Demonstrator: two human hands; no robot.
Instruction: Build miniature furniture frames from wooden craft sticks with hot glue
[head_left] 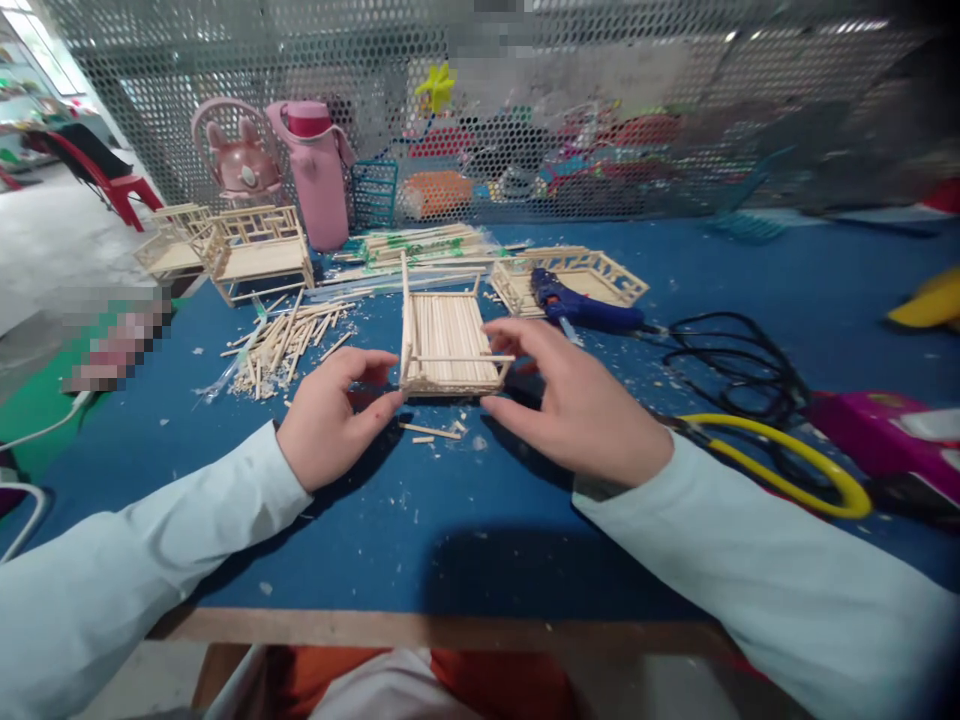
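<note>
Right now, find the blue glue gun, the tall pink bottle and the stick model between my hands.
Blue glue gun (592,313): head view, on its handle.
Tall pink bottle (320,200): head view, on its side.
Stick model (446,325): head view, slatted panel.

We see pale, matt bare wood in the stick-built frame (450,335) and the loose sticks (289,345). The desk (352,560) has a matt blue surface and a plain wooden edge (375,628). Both sleeves (202,510) are soft, matt cloth. We find smooth pink on the bottle (321,190), plastic on the glue gun (592,308), perforated metal on the screen (360,60), and, though blurred, probably glossy plastic on the magenta device (862,420).
</note>
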